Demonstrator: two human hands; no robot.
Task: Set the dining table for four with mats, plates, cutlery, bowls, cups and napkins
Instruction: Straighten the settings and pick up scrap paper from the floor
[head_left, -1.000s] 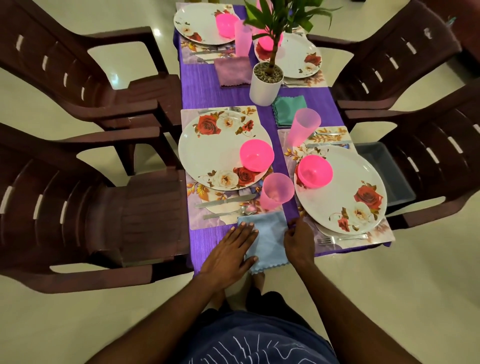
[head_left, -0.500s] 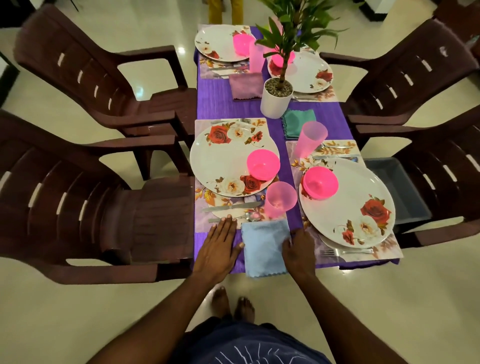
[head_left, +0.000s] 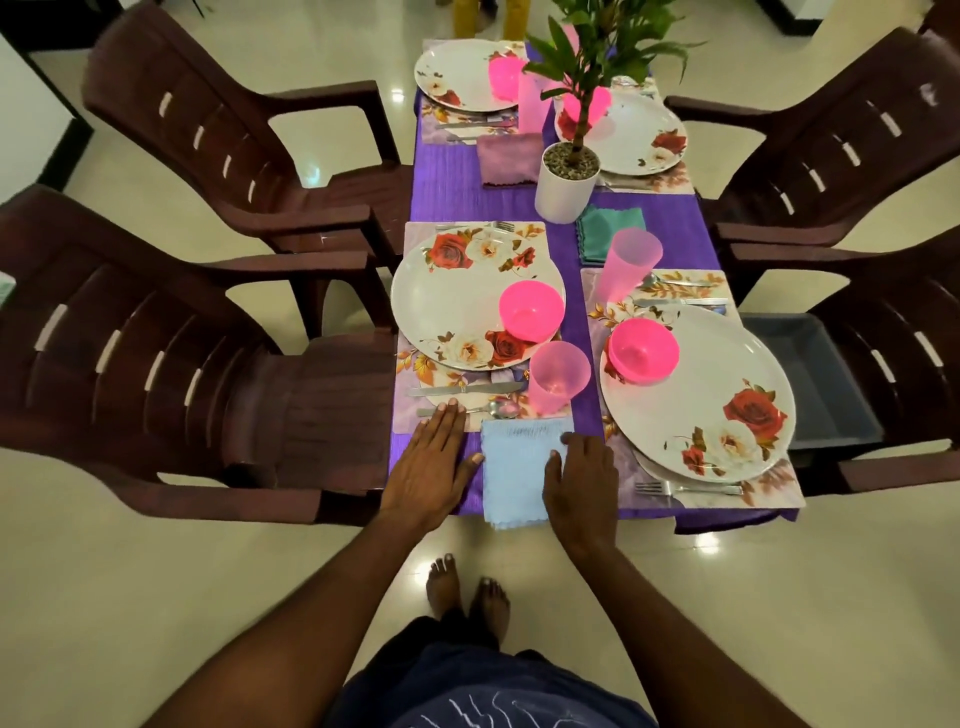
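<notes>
The blue napkin (head_left: 519, 470) lies flat at the near edge of the purple table (head_left: 457, 202), between the two hands. The left hand (head_left: 434, 467) rests beside it with fingers straight and relaxed, thumb touching the napkin's left edge, fingertips reaching a spoon (head_left: 493, 409). The right hand (head_left: 582, 480) presses flat on its right edge, fingers loose. A pink cup (head_left: 557, 376) stands just beyond the fingertips.

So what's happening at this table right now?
A person is finishing a four-place table setting. Both hands lie flat at the near edge: the left hand beside the light blue napkin, the right hand on its right side. Plates, pink bowls, cups and cutlery are already laid on the mats.
</notes>
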